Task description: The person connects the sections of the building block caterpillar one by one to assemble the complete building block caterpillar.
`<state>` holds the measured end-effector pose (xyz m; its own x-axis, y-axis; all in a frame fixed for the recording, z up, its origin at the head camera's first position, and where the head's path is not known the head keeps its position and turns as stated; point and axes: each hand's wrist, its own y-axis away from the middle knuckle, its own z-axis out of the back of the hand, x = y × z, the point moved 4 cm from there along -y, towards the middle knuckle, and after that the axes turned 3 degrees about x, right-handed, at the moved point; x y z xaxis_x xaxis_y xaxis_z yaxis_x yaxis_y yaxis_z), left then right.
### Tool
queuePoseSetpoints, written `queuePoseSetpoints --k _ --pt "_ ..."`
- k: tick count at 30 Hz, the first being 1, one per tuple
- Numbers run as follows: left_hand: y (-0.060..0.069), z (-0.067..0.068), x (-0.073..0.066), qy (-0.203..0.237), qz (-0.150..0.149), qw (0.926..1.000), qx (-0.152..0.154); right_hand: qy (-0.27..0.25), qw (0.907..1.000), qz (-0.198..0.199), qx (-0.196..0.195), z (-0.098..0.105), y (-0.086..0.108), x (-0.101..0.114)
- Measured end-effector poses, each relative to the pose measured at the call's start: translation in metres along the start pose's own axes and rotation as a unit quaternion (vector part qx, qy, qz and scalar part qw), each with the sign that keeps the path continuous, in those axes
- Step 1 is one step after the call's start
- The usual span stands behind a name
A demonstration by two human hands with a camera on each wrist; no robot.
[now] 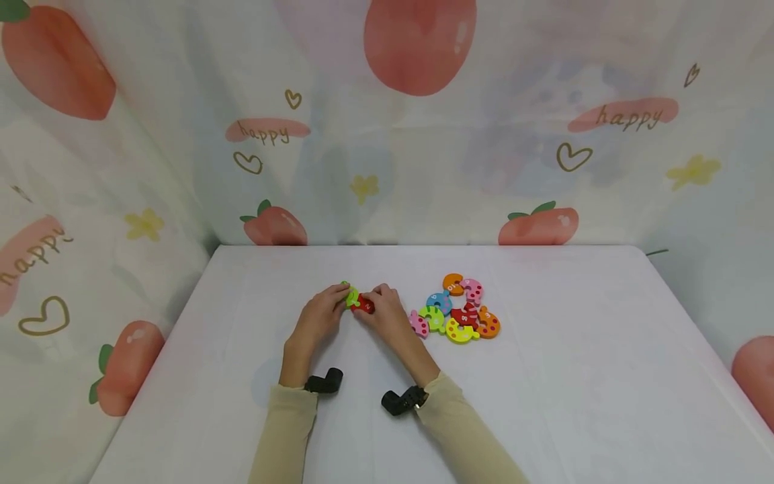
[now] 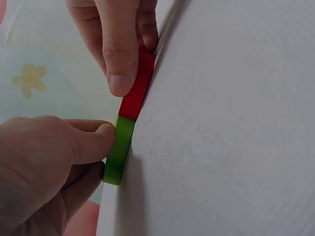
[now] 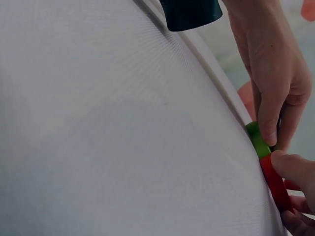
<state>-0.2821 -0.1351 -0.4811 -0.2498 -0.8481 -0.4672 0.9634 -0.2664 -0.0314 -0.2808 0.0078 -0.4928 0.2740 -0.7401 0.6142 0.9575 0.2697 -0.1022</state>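
1. We saw the left hand (image 1: 319,312) pinching a green toy piece (image 1: 352,296) between its thumb and fingers.
2. The right hand (image 1: 390,316) grasped a red toy piece (image 1: 363,304) in the same way, and we noticed a white number on its top.
3. We found these two touching end to end on the white table (image 1: 574,370), between the hands; both wrist views showed their edges meeting.
4. To the right of the right hand we saw more curved pieces lying close together: an orange piece (image 1: 453,284) and a spotted pink piece (image 1: 474,290) at the far end, then a blue piece (image 1: 439,302), a light green piece (image 1: 432,318), a yellow piece (image 1: 461,331) and, beside the second red piece (image 1: 465,314), another orange one (image 1: 488,323).
5. A smaller pink bit (image 1: 419,324) sat nearest the right wrist, partly hidden from us.
6. We saw beige sleeves (image 1: 290,430) on both arms, with a black wrist camera (image 1: 324,381) at the left cuff.
7. Behind the table we saw a cloth (image 1: 423,168) printed with fruit, hearts and flowers.
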Motion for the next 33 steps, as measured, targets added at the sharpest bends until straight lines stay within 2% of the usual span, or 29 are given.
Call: queuePoseSetpoints --k 9,15,23,28,33 --pt "0.001 0.003 -0.003 -0.015 0.008 0.9998 -0.006 -0.004 0.9989 0.047 0.008 0.005 0.002 -0.005" --pt "0.002 0.002 -0.007 -0.012 0.011 0.9997 -0.016 -0.030 0.9988 0.035 0.015 0.007 0.003 -0.010" --pt "0.004 -0.003 -0.014 -0.026 0.043 0.9977 -0.045 -0.055 0.9978 0.027 0.025 0.007 0.003 -0.015" --pt "0.006 -0.004 -0.012 -0.014 0.065 0.9969 -0.040 -0.073 0.9966 0.029 0.022 0.007 0.004 -0.016" --pt "0.007 -0.004 -0.008 -0.016 0.066 0.9973 -0.027 -0.090 0.9951 0.037 0.018 0.008 0.005 -0.014"
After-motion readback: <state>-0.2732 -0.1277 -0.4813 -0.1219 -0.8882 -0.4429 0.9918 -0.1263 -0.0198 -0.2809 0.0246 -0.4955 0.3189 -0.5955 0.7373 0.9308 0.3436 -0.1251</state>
